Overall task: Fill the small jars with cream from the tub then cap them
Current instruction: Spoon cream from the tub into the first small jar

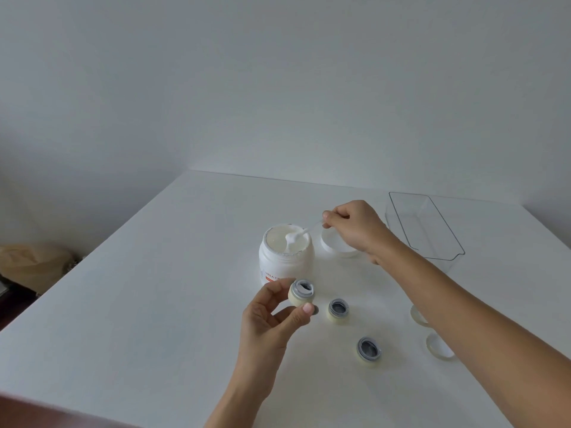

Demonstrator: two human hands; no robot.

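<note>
An open white cream tub (285,257) stands mid-table, full of white cream. My right hand (355,227) pinches a small clear spatula (304,232) whose tip, loaded with cream, rests in the tub's mouth. My left hand (272,316) holds a small pale-yellow jar (302,293) in front of the tub, tilted, with a dab of cream inside its grey rim. Two more small open jars (338,310) (368,350) stand on the table to the right. Small caps (417,316) (440,347) lie partly hidden behind my right forearm.
The tub's white lid (335,244) lies upside down just right of the tub, under my right hand. A clear plastic bin (426,227) sits at the back right. The white table (154,288) ends at a wall; a brown bag (34,261) lies on the floor at left.
</note>
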